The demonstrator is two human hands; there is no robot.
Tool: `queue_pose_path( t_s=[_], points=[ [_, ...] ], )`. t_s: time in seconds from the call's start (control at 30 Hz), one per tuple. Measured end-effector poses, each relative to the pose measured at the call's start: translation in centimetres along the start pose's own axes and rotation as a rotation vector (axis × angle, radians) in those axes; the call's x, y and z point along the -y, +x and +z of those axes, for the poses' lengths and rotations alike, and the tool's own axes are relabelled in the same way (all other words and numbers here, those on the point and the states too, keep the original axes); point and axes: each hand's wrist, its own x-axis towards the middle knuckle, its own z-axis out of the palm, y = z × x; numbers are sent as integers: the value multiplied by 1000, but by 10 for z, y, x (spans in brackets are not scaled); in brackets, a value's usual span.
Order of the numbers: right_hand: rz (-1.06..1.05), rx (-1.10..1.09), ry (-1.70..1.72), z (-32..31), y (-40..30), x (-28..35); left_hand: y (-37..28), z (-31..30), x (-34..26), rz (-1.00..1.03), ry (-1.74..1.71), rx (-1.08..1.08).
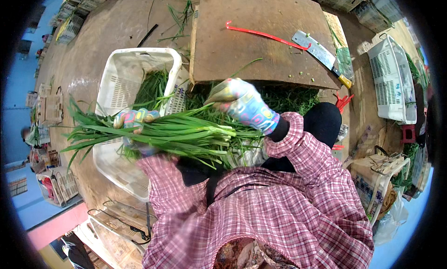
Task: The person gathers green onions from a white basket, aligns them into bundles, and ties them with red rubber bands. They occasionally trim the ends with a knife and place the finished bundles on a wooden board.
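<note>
My left hand [136, 120], in a colourful patterned glove, grips a bunch of long flat green leaves [181, 129], which look like garlic chives. Their pale cut ends point right and the leafy tips fan out to the left. Just above the pale ends is my right hand [241, 103], in a matching glove, its fingers curled and blurred by motion. One leaf runs up to those fingertips, but whether they pinch it cannot be made out. Beneath both hands, more loose greens [251, 129] lie across my lap and under the edge of a brown board [244, 59].
On the board rest a cleaver [314, 50] with a black and yellow handle and a red strap [265, 34]. A white plastic basket [104, 97] with greens inside stands at left. Another white crate [391, 80] is at right. Red ties [344, 101] lie near my knee.
</note>
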Motion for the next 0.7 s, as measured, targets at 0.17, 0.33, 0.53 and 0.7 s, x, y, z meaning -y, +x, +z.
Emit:
queue_pose_path(
  t_s=[0.17,0.33,0.53,0.7],
  points=[
    [365,-69,-637,-43,-37,-33,-3,-9,-25,128,113,90],
    [342,171,103,-35,-16,43,6,-4,-3,81,156,97],
    [309,333,-161,-49,-44,29,-4,-13,-17,94,161,92],
    [556,228,545,-33,-43,7,-2,-4,-6,107,59,105]
  ],
)
